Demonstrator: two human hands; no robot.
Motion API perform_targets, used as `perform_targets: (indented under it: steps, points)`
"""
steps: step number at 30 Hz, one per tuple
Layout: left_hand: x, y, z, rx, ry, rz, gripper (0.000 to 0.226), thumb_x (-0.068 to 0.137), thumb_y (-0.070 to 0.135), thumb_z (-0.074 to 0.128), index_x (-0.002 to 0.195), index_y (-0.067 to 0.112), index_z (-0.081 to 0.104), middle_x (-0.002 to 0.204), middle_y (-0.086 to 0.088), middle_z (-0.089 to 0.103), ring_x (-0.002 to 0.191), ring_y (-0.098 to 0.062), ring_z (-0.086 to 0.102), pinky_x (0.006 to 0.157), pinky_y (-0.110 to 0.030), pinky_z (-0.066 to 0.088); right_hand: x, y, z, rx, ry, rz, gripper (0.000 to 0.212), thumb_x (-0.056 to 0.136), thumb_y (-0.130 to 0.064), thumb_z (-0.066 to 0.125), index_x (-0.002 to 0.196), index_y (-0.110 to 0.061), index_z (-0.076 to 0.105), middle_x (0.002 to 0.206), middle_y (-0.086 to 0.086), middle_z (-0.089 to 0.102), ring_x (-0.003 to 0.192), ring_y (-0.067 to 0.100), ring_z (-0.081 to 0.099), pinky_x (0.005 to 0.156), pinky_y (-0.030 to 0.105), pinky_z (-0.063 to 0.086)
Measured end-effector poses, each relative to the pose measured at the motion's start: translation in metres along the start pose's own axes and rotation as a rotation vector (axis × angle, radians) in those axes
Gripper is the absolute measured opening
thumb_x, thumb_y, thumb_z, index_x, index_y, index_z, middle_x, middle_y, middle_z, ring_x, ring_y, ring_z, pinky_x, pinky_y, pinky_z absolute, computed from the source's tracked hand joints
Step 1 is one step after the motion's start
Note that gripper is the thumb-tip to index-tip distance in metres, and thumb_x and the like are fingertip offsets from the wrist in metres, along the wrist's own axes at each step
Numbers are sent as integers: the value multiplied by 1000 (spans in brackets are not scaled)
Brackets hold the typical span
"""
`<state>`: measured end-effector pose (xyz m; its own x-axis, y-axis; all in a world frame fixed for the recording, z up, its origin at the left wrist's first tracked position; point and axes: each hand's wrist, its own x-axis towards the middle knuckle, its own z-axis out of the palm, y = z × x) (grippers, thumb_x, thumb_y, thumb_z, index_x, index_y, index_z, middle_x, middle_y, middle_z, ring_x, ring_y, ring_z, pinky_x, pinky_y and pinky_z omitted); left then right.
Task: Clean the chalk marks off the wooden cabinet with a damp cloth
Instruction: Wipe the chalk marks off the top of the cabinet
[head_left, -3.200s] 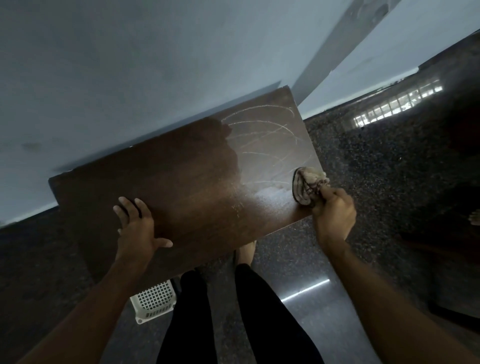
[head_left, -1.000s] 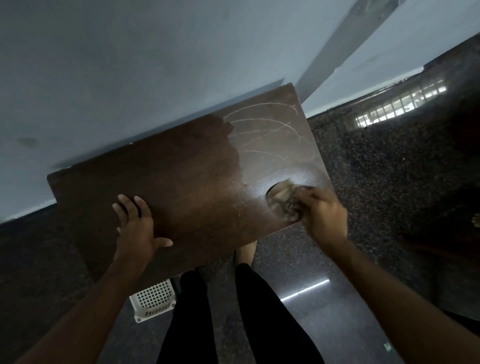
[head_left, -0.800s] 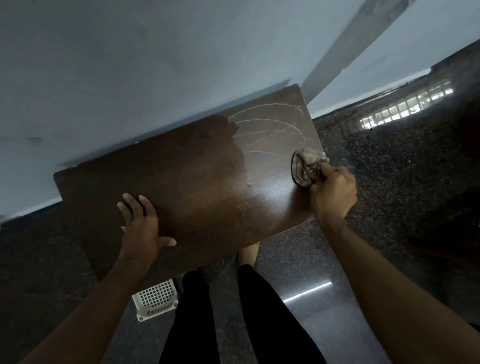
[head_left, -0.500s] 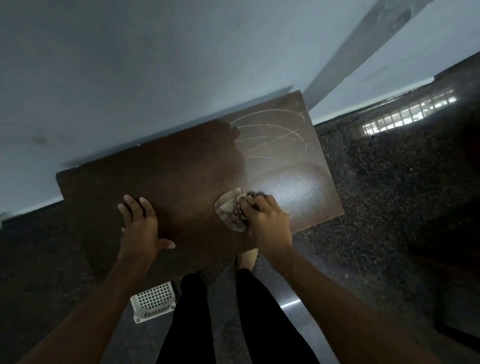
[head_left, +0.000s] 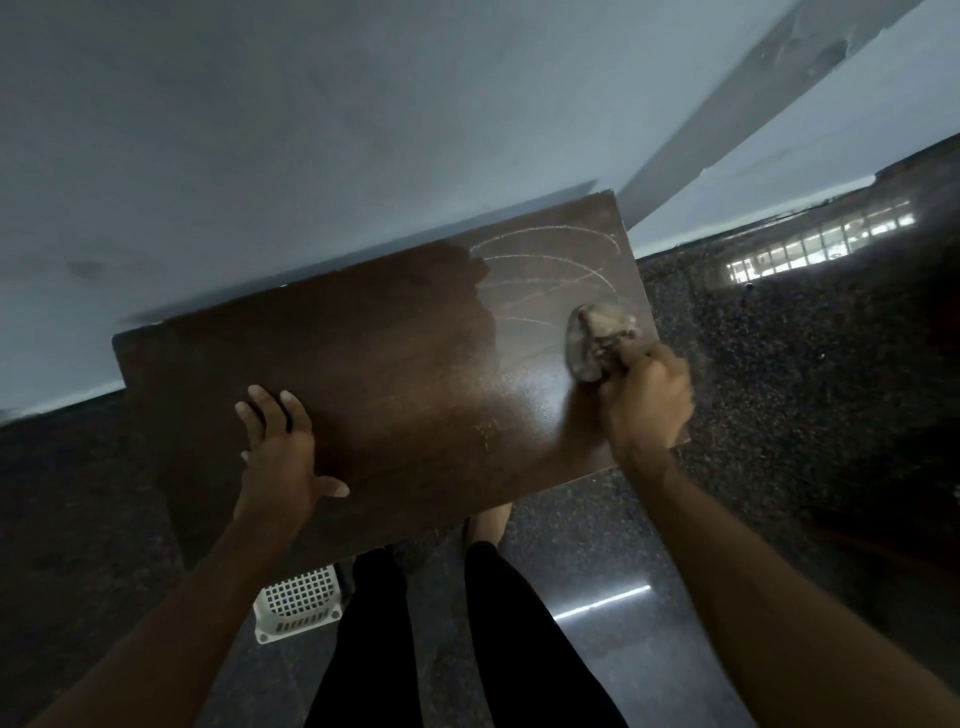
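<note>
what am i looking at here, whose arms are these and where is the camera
The camera sits on a person's head, looking forward and down, so both arms reaching in from the bottom are that person's own. There is no machine. They stand at a wooden cabinet set against a pale wall. The left hand lies flat and open on its top. The right hand grips a bunched cloth pressed on the top near the right edge. Pale curved chalk marks remain on the far right corner. Below, the person's dark legs and a white basket show on the dark floor.
</note>
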<state>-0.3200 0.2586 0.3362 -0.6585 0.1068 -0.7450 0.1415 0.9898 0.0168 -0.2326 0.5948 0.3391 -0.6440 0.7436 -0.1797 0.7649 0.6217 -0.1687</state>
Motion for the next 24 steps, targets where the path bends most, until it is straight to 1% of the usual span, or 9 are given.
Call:
perform_targets:
  steps: [2, 5, 7, 10, 12, 13, 17, 21, 24]
  points:
    - [1, 0, 0, -7, -6, 0, 136, 64, 41, 89, 154, -7, -2, 157, -36, -19, 146, -53, -14, 119, -61, 23, -31, -15, 8, -21, -101, -168, 37, 82, -4, 70, 117, -16, 69, 118, 11, 64, 101, 33, 57, 70, 39, 50]
    - [0, 0, -1, -17, -8, -5, 136, 64, 41, 89, 154, -6, -2, 157, -35, -20, 146, -53, -15, 119, -60, 22, -90, -28, 21, 22, -235, -444, 51, 64, -9, 82, 112, -19, 71, 105, 6, 67, 89, 28, 61, 53, 32, 51]
    - [-1, -1, -1, -23, -8, -5, 136, 65, 41, 89, 155, -4, -2, 157, -34, -20, 146, -51, -16, 119, -61, 22, -117, -23, 28, 32, -312, -592, 49, 56, -14, 84, 104, -21, 73, 96, 2, 67, 82, 27, 63, 47, 31, 51]
    - [-2, -3, 1, -51, -12, -5, 134, 67, 39, 89, 155, -3, -3, 158, -30, -23, 147, -49, -19, 119, -62, 21, -110, 8, 24, 14, -323, -694, 43, 61, -23, 82, 103, -28, 74, 100, -5, 67, 89, 24, 65, 48, 29, 51]
    - [-2, -3, 1, -62, -11, -2, 134, 67, 38, 89, 155, -2, -3, 158, -29, -24, 147, -48, -20, 119, -62, 21, -90, 34, 13, -19, -302, -641, 42, 70, -20, 83, 110, -27, 73, 106, -3, 68, 93, 24, 64, 49, 26, 50]
    - [-2, -3, 1, -65, -9, -2, 134, 67, 38, 89, 155, -2, -3, 158, -29, -24, 147, -48, -20, 119, -62, 21, -76, 47, 7, -40, -262, -558, 41, 73, -16, 83, 112, -26, 72, 109, 0, 68, 93, 26, 64, 52, 25, 48]
    - [-2, -3, 2, -42, 25, 12, 134, 65, 38, 89, 154, -6, 0, 157, -34, -20, 146, -52, -15, 118, -62, 22, -10, 82, -8, -78, -56, -101, 39, 78, -4, 74, 114, -20, 74, 107, 11, 69, 90, 34, 60, 68, 31, 41]
    - [-1, -2, 2, -32, 30, 12, 134, 64, 39, 90, 154, -7, 1, 157, -36, -18, 146, -54, -14, 117, -63, 23, -29, 75, 4, -77, -12, -48, 36, 80, -2, 71, 115, -13, 73, 109, 13, 65, 94, 35, 56, 72, 33, 39]
    - [0, -1, 2, -16, 35, 20, 133, 64, 40, 90, 154, -8, 3, 157, -38, -15, 145, -55, -12, 117, -63, 22, -97, 52, 18, 109, -28, -50, 22, 88, -19, 65, 109, -21, 73, 111, 5, 65, 100, 29, 60, 75, 36, 51]
